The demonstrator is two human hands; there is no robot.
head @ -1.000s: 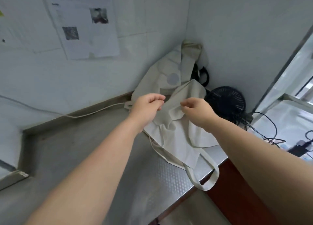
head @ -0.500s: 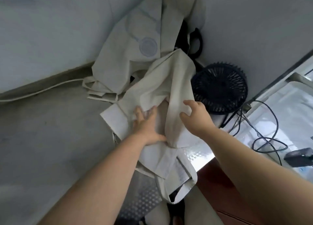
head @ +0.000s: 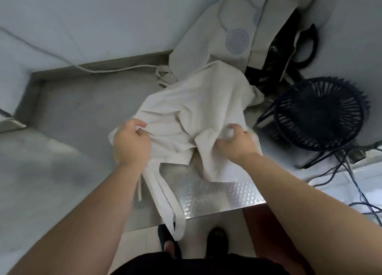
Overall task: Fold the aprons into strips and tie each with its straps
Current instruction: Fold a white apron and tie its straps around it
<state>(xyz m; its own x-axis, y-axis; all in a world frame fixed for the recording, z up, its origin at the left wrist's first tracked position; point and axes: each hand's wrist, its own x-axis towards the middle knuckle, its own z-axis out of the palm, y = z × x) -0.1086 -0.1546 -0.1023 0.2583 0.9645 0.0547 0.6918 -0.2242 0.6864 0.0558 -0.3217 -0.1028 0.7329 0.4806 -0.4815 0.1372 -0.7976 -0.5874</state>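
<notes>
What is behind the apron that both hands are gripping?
Behind the apron, a second cream cloth with a round emblem leans in the wall corner, with a black bag beside it. The apron covers part of that cloth's lower edge.

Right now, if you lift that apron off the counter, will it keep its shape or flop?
Probably floppy: the apron creases and bunches where the left hand and right hand grip it. Its straps hang limp over the counter edge, so they will likely trail and may snag.

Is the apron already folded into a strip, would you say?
No, the apron is crumpled, gripped by the left hand and right hand.
</notes>
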